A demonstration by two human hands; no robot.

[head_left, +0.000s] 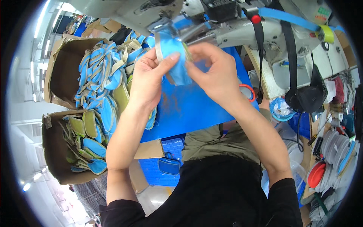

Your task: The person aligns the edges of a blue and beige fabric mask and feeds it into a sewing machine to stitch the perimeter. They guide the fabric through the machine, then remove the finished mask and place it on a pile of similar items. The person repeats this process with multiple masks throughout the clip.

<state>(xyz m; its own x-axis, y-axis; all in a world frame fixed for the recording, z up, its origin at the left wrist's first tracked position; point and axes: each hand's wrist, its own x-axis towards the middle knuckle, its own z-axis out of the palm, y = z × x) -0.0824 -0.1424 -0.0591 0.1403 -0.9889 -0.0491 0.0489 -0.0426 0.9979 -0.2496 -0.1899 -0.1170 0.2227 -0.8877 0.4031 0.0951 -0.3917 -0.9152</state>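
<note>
A light blue fabric piece with beige edging (176, 72) is held up between my hands, close under the metal working parts of a sewing machine (234, 34). My left hand (151, 73) pinches its left side, thumb lying on the blue face. At the right edge, the thumb and fingers of my right hand (215, 68) close on the piece near a greenish strip; this area is slightly blurred. Below the hands lies a blue tabletop (189, 109) with a brownish smudge. The upper end of the fabric is partly smeared near the machine.
On the left, a heap of blue and beige sewn pieces (100, 72) reaches the table beside an open carton (62, 83). Another carton (56, 151) holds green and blue pieces. Red-handled scissors (247, 92) lie right. Black straps (289, 56) hang from the machine.
</note>
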